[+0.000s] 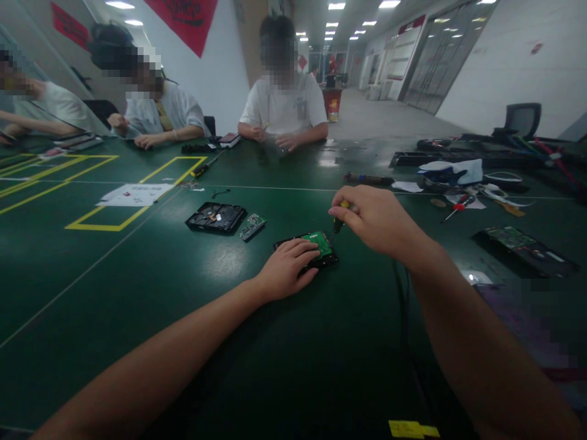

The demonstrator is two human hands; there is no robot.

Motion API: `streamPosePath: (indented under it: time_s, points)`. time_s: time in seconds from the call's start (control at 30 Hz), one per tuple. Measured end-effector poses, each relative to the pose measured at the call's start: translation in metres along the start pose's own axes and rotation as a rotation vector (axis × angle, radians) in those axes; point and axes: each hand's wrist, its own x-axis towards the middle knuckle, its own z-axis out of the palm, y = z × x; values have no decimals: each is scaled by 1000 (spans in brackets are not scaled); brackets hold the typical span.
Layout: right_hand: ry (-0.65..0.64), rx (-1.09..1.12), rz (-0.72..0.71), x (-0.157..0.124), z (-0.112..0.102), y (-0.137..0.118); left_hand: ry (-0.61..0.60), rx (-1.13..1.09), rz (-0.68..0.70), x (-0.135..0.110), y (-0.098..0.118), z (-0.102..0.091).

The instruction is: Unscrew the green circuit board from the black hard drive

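A black hard drive with a green circuit board (323, 242) lies board side up on the green table. My left hand (290, 267) grips it from the left, fingers over the board and thumb along the near edge. My right hand (373, 217) is closed around the handle of a screwdriver (338, 225), yellow and dark. The screwdriver points down, its tip at the right end of the board. Whether the tip sits in a screw is too small to tell. To the left lie a black drive casing (215, 217) and a loose circuit board (252, 227).
Another drive with its board showing (525, 250) lies at the right. Beyond it are a red-handled screwdriver (460, 208), gloves (452, 171) and cables. A white paper (134, 195) and another screwdriver (202, 168) lie far left. Several people sit across the table.
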Motion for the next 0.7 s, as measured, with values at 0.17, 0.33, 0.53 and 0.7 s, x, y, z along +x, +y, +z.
streamPosePath:
  time_s: [0.17, 0.33, 0.53, 0.7]
  points:
    - [-32, 94, -21, -2, -1, 0, -8, 0, -6, 0, 0, 0]
    - [-24, 25, 58, -2, -1, 0, -3, -10, -10, -1, -1, 1]
    - [-20, 16, 22, 0, 0, 2, -6, -7, -9, -2, -2, 1]
    - [-33, 45, 1, -1, -3, 2, -5, 12, -15, -2, -1, 1]
